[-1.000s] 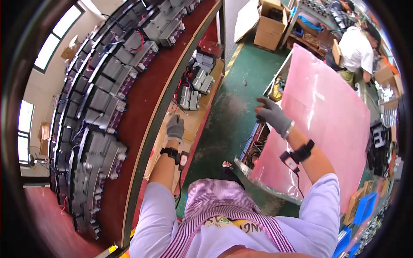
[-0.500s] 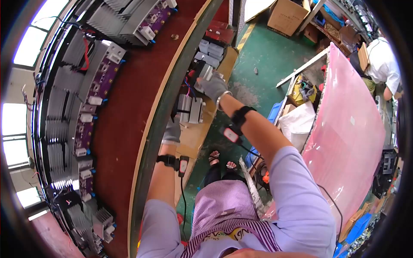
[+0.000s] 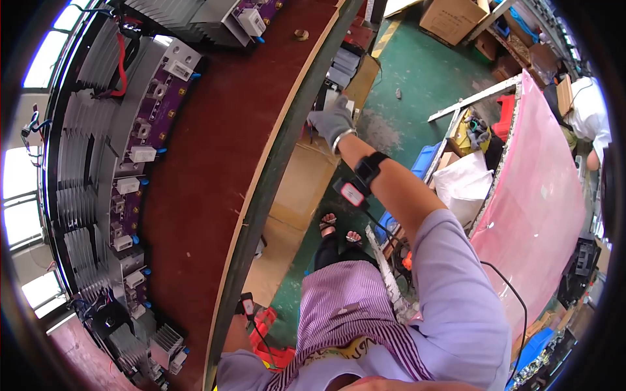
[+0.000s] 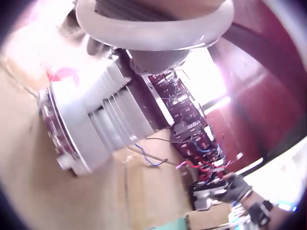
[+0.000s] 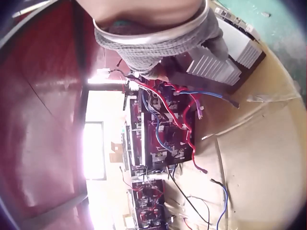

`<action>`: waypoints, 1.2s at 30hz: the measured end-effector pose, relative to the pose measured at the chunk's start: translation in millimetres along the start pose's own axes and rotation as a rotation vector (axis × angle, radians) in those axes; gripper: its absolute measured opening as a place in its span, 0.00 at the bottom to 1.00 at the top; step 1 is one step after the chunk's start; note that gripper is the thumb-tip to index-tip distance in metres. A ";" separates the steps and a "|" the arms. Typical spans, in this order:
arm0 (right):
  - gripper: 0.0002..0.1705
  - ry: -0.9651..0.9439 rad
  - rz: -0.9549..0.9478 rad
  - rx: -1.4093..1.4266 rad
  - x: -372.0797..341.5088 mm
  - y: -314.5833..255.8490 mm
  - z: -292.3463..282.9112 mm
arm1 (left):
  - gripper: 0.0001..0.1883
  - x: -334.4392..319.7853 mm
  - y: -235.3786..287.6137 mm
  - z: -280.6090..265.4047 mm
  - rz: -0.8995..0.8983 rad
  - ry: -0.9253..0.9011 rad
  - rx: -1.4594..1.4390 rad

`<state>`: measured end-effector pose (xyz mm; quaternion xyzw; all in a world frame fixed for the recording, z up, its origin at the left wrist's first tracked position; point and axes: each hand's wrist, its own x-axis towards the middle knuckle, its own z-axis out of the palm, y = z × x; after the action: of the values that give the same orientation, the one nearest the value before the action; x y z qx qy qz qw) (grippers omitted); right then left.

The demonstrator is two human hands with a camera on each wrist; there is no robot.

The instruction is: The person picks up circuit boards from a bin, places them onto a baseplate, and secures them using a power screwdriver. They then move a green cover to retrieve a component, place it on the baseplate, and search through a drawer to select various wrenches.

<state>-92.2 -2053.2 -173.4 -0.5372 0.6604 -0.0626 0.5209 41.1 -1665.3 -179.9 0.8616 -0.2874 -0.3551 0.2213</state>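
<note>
A: ok walk me through this, big stuff first?

B: Biggest is the red-brown worktop (image 3: 215,143), running down the left half of the head view. Next, the pink sheet (image 3: 531,189) over on the right. A row of finned modules (image 3: 85,143) lines the worktop's far left side, and a person in a striped apron (image 3: 349,296) stands between worktop and sheet.

A: and lower down?

B: Brown cardboard (image 3: 293,189), on a level below the worktop's edge. The stuff being handled is down there: a silver finned unit (image 4: 100,127) showing over the cardboard in the left wrist view, and a second finned unit (image 5: 211,69) further along.

A: what are the hands up to?

B: Both in grey gloves. The left hand (image 4: 158,62) is hidden in the head view, but its own camera has glove on both sides of the silver one's end, so it's gripping that. The right hand (image 3: 332,120) is on the second one, a finger laid over the fins. Gripping or just touching, can't tell.

A: tiny bits?

B: Purple boards (image 3: 158,98) on the modules, then a thin red wire (image 5: 165,100) and blue wire (image 5: 206,92) near the right hand.
</note>
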 end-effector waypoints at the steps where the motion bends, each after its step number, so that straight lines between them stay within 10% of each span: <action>1: 0.55 -0.007 -0.031 0.033 -2.1 11.5 1.4 | 0.20 -0.1 2.1 1.5 0.004 0.000 -0.019; 11: 0.41 -0.254 -0.163 -0.188 -76.5 67.6 6.0 | 0.24 5.9 31.1 9.9 0.080 0.019 -0.203; 15: 0.32 -0.312 -0.123 0.065 -67.3 82.3 2.0 | 0.26 4.1 30.7 13.1 0.092 0.009 -0.349; 19: 0.29 -0.590 0.139 0.908 -64.0 89.7 -26.0 | 0.30 -13.5 18.3 22.4 0.057 -0.047 -0.324; 21: 0.29 -0.535 0.157 0.850 -71.3 91.3 -35.8 | 0.37 -16.2 21.8 26.1 0.043 -0.050 0.089; 31: 0.35 -0.560 0.017 0.213 -141.2 45.9 -99.6 | 0.32 -19.5 83.9 11.6 -0.102 -0.186 0.094; 36: 0.43 -0.605 -0.165 -0.071 -201.3 18.5 -205.7 | 0.30 -44.4 60.0 40.8 0.322 -0.049 -0.150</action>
<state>-283.7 -1987.7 32.2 -0.6012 0.4313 0.0812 0.6678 -35.1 -1687.8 -149.8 0.7765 -0.3996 -0.3565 0.3320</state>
